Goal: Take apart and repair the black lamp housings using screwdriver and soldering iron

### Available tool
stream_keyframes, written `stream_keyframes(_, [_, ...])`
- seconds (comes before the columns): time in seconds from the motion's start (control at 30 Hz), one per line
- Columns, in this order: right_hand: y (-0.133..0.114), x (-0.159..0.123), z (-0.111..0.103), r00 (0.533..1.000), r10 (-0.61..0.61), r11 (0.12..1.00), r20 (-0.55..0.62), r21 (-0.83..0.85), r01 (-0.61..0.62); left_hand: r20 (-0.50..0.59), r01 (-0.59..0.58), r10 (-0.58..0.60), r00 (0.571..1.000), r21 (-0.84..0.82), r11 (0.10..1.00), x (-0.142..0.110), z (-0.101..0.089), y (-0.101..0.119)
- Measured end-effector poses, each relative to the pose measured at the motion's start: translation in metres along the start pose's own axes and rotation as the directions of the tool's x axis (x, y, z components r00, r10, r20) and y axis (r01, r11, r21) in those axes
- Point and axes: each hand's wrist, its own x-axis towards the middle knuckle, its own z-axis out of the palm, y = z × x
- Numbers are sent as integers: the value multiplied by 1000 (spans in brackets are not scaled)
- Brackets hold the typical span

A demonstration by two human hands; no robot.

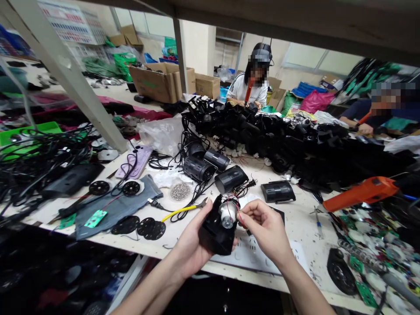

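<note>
My left hand (192, 249) is wrapped around a black plastic housing (215, 238), tilted up toward me above the table's front edge. A small motor with a white body (228, 212) sits in the top of the housing, with thin red wires around it. At the motor's right side, my right hand (267, 229) pinches a red wire (242, 217) between thumb and fingers. Just left of the housing lie pliers with yellow handles (180, 212). Behind it rest several black cylindrical housings (231, 178). A white slotted panel (252, 251) lies under my hands.
An orange electric screwdriver (361, 194) hangs at right above piled circuit boards and parts (377, 240). Screws fill a small dish (180, 191). Black discs (152, 228) lie near the front edge. A large black parts heap (262, 135) separates me from a co-worker (251, 83); another person (364, 118) works at right.
</note>
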Motion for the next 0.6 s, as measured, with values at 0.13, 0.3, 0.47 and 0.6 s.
stream_keyframes(0.13, [0, 0, -1, 999, -28, 996, -37, -89, 25, 13, 28, -28, 1000, 2, 1000, 3, -1, 0])
stream_keyframes(0.3, [1, -1, 0, 999, -18, 992, -30, -127, 14, 23, 50, -49, 999, -18, 999, 3, 1, -1])
stream_keyframes(0.47, [2, -2, 0, 998, -68, 985, -13, -158, 65, 26, 81, -81, 996, -23, 996, 6, 0, -2])
stream_keyframes(0.6, [3, -4, 0, 993, -116, 974, -1, -196, 114, 23, 76, -76, 997, 6, 997, 6, 0, -3])
